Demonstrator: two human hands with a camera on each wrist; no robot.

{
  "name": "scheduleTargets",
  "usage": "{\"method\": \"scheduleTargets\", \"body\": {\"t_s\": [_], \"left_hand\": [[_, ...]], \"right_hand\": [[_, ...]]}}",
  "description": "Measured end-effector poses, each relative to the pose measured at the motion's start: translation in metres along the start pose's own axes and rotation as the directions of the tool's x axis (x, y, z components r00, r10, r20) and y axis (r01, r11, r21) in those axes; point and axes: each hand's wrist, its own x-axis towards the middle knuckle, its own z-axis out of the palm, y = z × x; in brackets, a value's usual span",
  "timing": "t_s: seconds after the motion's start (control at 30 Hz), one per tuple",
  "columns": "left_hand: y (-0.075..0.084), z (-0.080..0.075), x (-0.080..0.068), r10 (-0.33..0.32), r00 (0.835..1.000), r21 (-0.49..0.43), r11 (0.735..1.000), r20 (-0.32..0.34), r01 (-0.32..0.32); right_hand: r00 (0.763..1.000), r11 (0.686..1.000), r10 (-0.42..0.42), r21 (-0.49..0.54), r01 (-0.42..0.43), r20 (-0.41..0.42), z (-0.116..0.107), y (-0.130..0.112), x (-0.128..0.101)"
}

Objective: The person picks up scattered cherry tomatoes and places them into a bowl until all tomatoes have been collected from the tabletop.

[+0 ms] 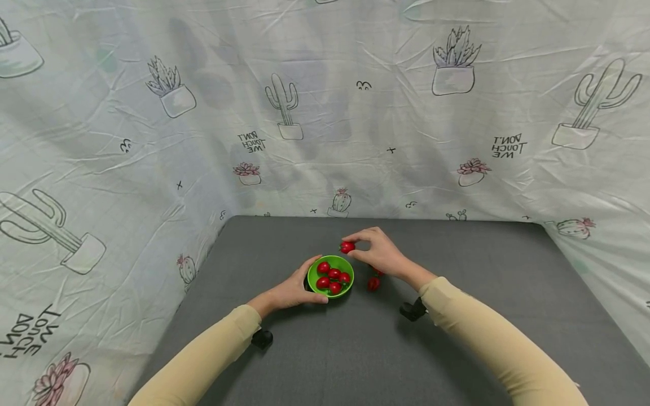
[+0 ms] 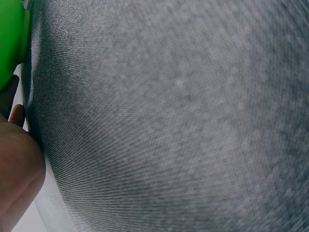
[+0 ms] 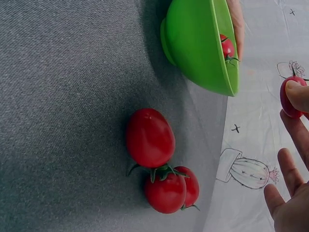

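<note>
My left hand [image 1: 294, 288] grips a green bowl [image 1: 336, 260] from the left, with the thumb on its near side and the fingers round its far side. Inside lie several red cherry tomatoes [image 1: 323, 283]. Beyond the bowl's far right rim, my right hand [image 1: 380, 252] pinches one cherry tomato [image 3: 289, 102] between thumb and fingertips, raised above rim height. In the right wrist view, three more tomatoes [image 3: 150, 137] with green stems lie together on the cloth, beneath the right hand. Only part of the bowl's wall [image 2: 10, 38] shows in the left wrist view.
A dark grey cloth [image 1: 325, 355] covers the table. Pale curtains [image 1: 325, 113] printed with cactus drawings stand behind and to the left. Black wrist devices [image 1: 413, 310] sit under both forearms, close above the cloth.
</note>
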Motion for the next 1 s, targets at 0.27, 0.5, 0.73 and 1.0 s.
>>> {"method": "scheduleTargets", "body": {"t_s": [0.27,0.5,0.73,1.0], "left_hand": [[0.0,0.0,0.0,-0.003,1.0,-0.008,1.0,0.003,0.003],[0.001,0.0,-0.001,-0.016,1.0,-0.018,1.0,0.008,0.016],[0.003,0.001,-0.002,-0.015,1.0,-0.029,0.999,0.016,0.015],[0.005,0.002,-0.003,0.005,1.0,-0.04,0.999,0.025,-0.004]], "right_hand": [[0.998,0.998,-0.055,-0.01,0.055,0.025,0.008,0.004,0.007],[0.995,0.997,-0.079,-0.022,0.08,0.061,0.015,0.005,0.009],[0.99,0.998,-0.061,-0.021,0.065,0.129,0.016,0.004,0.008],[0.976,0.998,-0.063,-0.017,0.068,0.206,0.017,0.007,0.009]]}}
